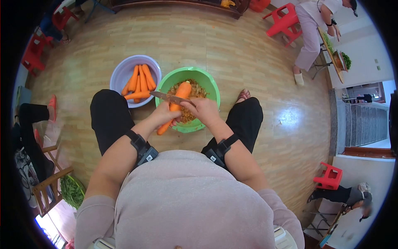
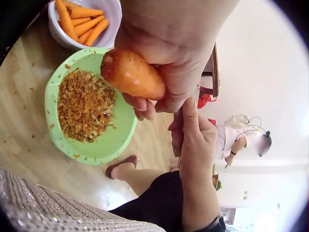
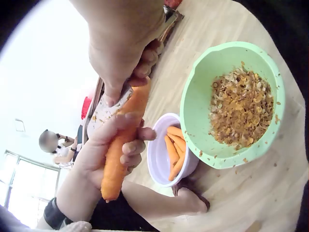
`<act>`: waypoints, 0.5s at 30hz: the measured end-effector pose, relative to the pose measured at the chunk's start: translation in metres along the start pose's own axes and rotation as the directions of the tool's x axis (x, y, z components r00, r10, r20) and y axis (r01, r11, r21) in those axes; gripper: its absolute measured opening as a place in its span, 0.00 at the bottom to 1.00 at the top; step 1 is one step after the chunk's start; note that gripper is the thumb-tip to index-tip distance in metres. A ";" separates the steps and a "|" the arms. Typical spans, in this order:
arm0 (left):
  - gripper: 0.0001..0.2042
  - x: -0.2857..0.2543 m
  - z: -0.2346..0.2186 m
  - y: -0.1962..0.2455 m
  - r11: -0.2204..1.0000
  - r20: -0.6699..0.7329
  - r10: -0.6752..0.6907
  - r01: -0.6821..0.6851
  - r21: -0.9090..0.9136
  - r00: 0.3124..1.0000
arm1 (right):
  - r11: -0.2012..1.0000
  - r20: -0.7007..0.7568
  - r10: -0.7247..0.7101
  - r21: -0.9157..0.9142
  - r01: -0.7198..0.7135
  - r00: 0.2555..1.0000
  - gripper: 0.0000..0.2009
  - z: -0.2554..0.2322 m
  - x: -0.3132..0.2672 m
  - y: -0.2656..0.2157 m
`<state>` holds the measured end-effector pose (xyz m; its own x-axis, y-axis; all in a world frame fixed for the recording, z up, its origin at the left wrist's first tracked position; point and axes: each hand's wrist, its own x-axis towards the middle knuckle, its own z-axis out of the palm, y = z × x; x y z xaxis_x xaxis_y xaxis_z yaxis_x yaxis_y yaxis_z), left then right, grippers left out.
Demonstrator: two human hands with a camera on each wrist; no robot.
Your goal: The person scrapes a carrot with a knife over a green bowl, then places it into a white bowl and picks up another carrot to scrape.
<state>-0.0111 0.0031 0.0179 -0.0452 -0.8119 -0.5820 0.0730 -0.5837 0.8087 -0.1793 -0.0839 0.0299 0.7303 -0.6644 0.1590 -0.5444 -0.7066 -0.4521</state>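
Observation:
My left hand (image 1: 162, 114) grips a large orange carrot (image 1: 182, 90) near its lower end, fingers curled round it. In my right hand (image 1: 204, 110) is a knife (image 1: 163, 96), its blade lying across the carrot. Peel scraps cling to the broad blade (image 3: 99, 116) in the right wrist view. Below both hands stands a green basin (image 1: 212, 81) with a heap of peel shavings (image 2: 84, 106) inside. The carrot's blunt end (image 2: 133, 75) faces the camera in the left wrist view.
A pale purple basin (image 1: 118, 70) with several carrots (image 1: 143, 79) touches or nearly touches the green one. My knees flank the basins. Red stools (image 1: 286, 23), a person (image 1: 311, 33) at a table and a leafy green bundle (image 1: 71, 191) lie further out.

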 end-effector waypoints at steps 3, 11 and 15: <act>0.25 -0.002 -0.001 0.000 1.000 -0.037 -0.011 0.011 0.012 0.999 | 0.988 -0.010 0.154 0.007 -0.154 0.988 0.21 -0.006 0.004 0.006; 0.18 -0.007 -0.001 0.000 0.993 -0.003 -0.017 0.018 0.117 1.000 | 0.915 -0.026 0.373 -0.156 -0.373 0.927 0.24 -0.019 0.007 0.025; 0.17 -0.003 -0.003 -0.002 0.989 -0.040 -0.024 0.029 0.147 0.999 | 0.962 -0.041 0.250 -0.100 -0.253 0.967 0.23 -0.016 0.003 0.014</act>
<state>-0.0081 0.0068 0.0179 -0.0066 -0.7971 -0.6039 -0.0754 -0.6018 0.7951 -0.1914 -0.0995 0.0380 0.5536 -0.8292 0.0773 -0.7497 -0.5367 -0.3872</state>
